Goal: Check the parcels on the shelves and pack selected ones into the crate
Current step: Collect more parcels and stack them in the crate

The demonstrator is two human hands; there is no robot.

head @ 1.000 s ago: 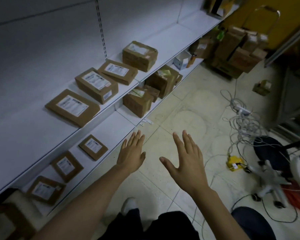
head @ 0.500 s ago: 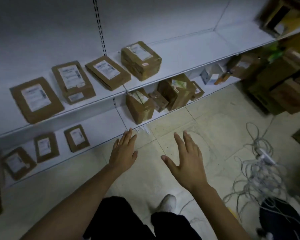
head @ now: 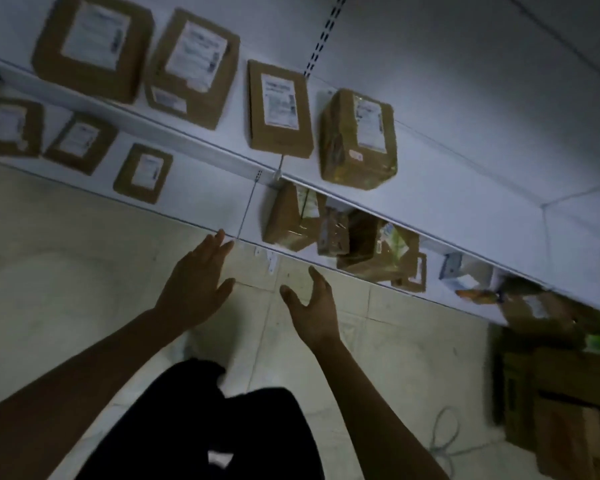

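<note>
Several brown labelled parcels lie on white shelves. On the upper shelf (head: 465, 188) sit a flat parcel (head: 279, 105) and a taped boxy parcel (head: 359, 135), with two larger ones (head: 94, 46) to the left. The lower shelf (head: 208, 199) holds small flat parcels (head: 142, 173) and a cluster of boxes (head: 291, 220). My left hand (head: 196, 282) is open, fingertips near the lower shelf's front edge. My right hand (head: 312, 306) is open and empty over the floor tiles. No crate is in view.
Stacked cardboard boxes (head: 561, 382) stand on the floor at the right. A grey cable (head: 444, 441) lies on the tiles beside them. My dark trousers (head: 205, 427) fill the lower middle. Pale floor tiles (head: 49, 289) spread to the left.
The view has swung left and tilted, so the shelves now run diagonally and look closer. Both hands stay open and have moved nearer the lower shelf's edge.
</note>
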